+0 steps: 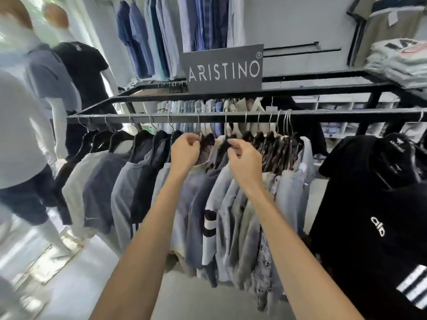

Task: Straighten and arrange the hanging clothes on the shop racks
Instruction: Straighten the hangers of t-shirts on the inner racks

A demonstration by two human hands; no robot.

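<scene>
Left hand (184, 148), ctr of frame in the head cam, had its fingers curled round the neck of a dark hanger (209, 140) just under the rail (161, 117). Right hand (245, 158), just beside it, pinched the next hanger (225, 143) betw. thumb and fingertips. Both were closed on hangers, not cloth, prob. because sliding by the hook end shifts a garment w/o pulling it crooked. The gap betw. the hands suggested spacing was being set. Hangers toward the left of frame hung evenly apart, while the bunched hangers (277, 144) right of ctr sat packed tight, touching. Hanging clothes (221, 204), greys and blues, draped below the hands, overlapping.

Pose: both forearms reached up from the bottom of frame, roughly parallel, backs of hands toward the camera. Hands were at about the same height, near but apart.

Elsewhere: ARISTINO sign (223, 70) stood on the rack top above ctr. Black tee (369, 204) hung lower right. Mannequins (80, 65) were upper left, blurred, and a folded stack (397, 63) upper right.
</scene>
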